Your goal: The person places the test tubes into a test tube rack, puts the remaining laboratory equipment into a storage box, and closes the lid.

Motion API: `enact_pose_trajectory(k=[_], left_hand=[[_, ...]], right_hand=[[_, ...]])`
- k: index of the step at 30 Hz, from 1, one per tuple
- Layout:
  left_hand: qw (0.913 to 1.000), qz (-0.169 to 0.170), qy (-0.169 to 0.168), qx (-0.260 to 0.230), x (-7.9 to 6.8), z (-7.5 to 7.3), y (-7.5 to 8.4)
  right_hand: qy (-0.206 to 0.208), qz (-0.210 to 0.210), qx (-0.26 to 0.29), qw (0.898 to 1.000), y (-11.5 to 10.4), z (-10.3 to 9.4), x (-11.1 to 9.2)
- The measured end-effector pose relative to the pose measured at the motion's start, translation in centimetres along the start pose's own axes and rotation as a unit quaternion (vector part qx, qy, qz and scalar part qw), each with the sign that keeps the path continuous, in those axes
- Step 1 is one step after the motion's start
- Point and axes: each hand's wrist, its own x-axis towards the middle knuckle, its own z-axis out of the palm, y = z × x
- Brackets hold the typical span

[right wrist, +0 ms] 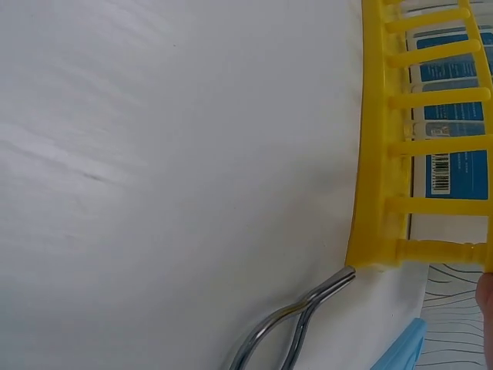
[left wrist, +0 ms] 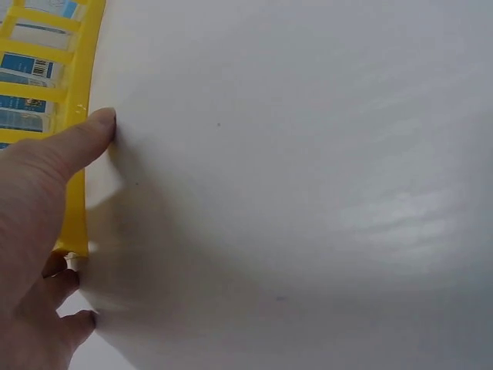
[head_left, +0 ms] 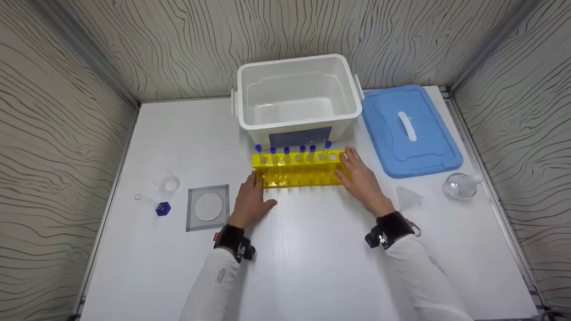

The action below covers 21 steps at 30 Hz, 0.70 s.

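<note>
A yellow test tube rack [head_left: 301, 176] stands on the white table, holding several blue-capped test tubes [head_left: 286, 154]. At its left end my left hand [head_left: 250, 200] touches it with the fingers, the thumb spread out to the side. The left wrist view has this thumb [left wrist: 85, 139] overlapping the rack's lower rail. My right hand [head_left: 362, 180] grips the opposite end, thumb at the front and fingers over the end. In the right wrist view only a sliver of that hand [right wrist: 485, 308] shows. Metal tongs [right wrist: 300, 308] lie close to the rack's right corner there.
Behind the rack sits a white bin [head_left: 299, 120], with its blue lid [head_left: 412, 133] to the right. A glass bottle [head_left: 459, 186] and a funnel [head_left: 408, 197] lie right. To the left are a grey-bordered square [head_left: 208, 208], a glass beaker [head_left: 170, 183] and a blue-footed cylinder [head_left: 163, 208].
</note>
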Motion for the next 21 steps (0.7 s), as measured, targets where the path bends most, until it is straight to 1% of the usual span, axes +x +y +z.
enact_pose_trajectory(k=[2,11,14,17,21], left_hand=[[1.0,-0.001,0.003,-0.006,0.0,0.0,0.0],[0.9989,-0.027,-0.005,-0.038,0.2,-0.5,0.3],[0.9983,-0.029,0.001,-0.051,0.2,-0.7,0.2],[0.9981,-0.031,0.008,-0.052,0.1,-0.8,0.0],[0.9976,-0.041,0.03,-0.047,0.0,-0.8,0.0]], right_hand=[[-0.001,0.002,-0.003,1.0,-0.1,0.1,0.0],[-0.002,0.008,-0.015,1.0,-0.7,0.4,0.0],[0.0,0.006,-0.013,1.0,-1.0,0.5,0.0],[0.006,0.006,-0.011,1.0,-1.4,0.6,0.1],[0.017,0.004,-0.011,1.0,-1.8,1.0,0.3]])
